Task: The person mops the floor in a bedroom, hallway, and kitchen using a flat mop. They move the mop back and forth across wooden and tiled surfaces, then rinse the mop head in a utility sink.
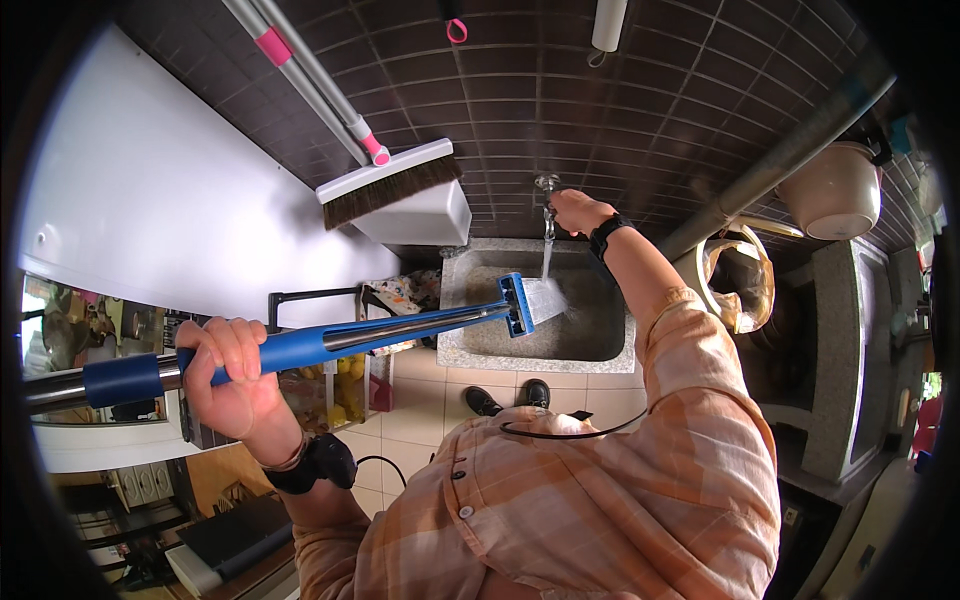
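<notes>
My left hand (229,375) is closed around the blue grip of a mop (292,352) with a steel pole, held slantwise across the view. Its blue head (516,304) hangs over a grey stone sink (536,366), with a pale pad (544,298) on the far side. From a metal wall tap (548,184) a stream of water (547,259) runs down towards the pad, where it splashes. My right hand (581,211) grips the tap from the right; its fingertips are partly hidden.
A broom (386,180) with dark bristles leans at the tiled wall, above a white bin (427,217). Right of the sink, a thick pipe (780,169) slants past a bag-lined bucket (709,277). A beige basin (832,191) hangs farther right. A white panel (187,180) stands left.
</notes>
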{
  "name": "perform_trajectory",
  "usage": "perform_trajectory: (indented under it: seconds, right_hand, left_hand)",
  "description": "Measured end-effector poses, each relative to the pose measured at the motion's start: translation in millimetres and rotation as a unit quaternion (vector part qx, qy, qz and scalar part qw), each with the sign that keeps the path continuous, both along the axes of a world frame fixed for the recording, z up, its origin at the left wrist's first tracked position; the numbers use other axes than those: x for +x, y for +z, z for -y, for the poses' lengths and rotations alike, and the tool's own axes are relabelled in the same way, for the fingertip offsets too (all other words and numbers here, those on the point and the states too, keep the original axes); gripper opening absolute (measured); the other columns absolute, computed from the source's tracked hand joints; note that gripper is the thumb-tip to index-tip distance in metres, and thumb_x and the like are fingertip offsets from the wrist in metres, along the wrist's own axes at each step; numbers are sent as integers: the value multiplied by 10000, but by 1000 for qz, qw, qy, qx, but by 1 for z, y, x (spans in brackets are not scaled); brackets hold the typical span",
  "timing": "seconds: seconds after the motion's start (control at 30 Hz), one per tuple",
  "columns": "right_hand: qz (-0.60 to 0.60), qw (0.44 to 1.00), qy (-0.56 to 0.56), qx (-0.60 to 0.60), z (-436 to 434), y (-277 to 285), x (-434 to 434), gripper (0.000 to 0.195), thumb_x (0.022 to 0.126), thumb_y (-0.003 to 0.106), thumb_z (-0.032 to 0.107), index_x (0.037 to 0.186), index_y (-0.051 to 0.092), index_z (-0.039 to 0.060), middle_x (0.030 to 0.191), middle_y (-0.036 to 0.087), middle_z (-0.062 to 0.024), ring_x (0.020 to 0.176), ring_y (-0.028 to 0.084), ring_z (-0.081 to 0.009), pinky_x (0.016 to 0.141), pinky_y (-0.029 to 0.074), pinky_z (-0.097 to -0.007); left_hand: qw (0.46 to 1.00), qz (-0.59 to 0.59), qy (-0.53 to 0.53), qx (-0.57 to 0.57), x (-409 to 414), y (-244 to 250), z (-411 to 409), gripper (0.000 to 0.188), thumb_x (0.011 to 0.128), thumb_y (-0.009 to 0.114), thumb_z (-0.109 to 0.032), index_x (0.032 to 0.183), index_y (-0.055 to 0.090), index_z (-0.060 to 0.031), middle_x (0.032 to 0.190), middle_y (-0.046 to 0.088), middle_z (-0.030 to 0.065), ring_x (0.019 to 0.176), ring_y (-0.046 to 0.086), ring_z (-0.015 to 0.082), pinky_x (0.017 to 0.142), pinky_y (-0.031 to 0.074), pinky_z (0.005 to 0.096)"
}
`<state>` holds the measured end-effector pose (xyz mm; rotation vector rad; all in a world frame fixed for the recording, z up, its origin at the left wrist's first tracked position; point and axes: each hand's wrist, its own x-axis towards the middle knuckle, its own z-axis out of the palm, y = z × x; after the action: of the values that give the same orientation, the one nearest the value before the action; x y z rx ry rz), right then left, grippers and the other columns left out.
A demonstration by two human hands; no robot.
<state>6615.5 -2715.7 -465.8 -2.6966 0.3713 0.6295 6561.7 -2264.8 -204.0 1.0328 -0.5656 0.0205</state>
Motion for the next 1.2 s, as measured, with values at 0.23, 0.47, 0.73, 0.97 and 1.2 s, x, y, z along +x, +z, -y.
perform_trajectory:
  seconds: [0.23,0.47,0.73,0.97,1.2]
  right_hand:
    - [-5,1000,-8,-3,6,-8,0,334,729,679,-82,1056,691,-16,1080,667,-226,1046,647,-391,708,539,-519]
    - [-15,1000,13,-16,9,-10,2,283,786,650,-57,1066,675,-32,1023,679,-226,999,666,-369,676,539,-491]
    - [-21,999,-1,-33,-19,38,-12,245,836,611,-13,1071,679,-3,1126,660,-208,1058,640,-373,781,561,-498]
    - [-5,999,10,-37,-22,45,-16,246,828,591,-5,1054,689,5,1109,667,-211,1044,646,-369,822,560,-459]
    - [37,999,1,-26,-14,28,-15,222,819,593,-1,1017,693,-7,1073,669,-231,1019,652,-383,819,556,-448]
  left_hand:
    - [1000,-13,6,-13,-1,14,-6,110,856,476,-75,769,427,-121,585,411,14,541,376,127,705,365,327]
    - [994,-72,57,-57,23,-9,33,113,845,541,-34,794,485,-117,589,419,4,555,391,136,707,379,322]
    - [987,-100,109,-64,52,-40,84,184,823,628,-79,748,462,-109,564,437,16,545,430,140,690,421,332]
    - [979,-108,172,-34,63,-32,101,215,829,609,-104,693,443,-121,575,422,9,568,430,149,722,432,360]
    - [956,-149,236,-88,78,-30,108,222,771,666,-52,674,472,-96,574,427,4,536,441,126,641,458,320]
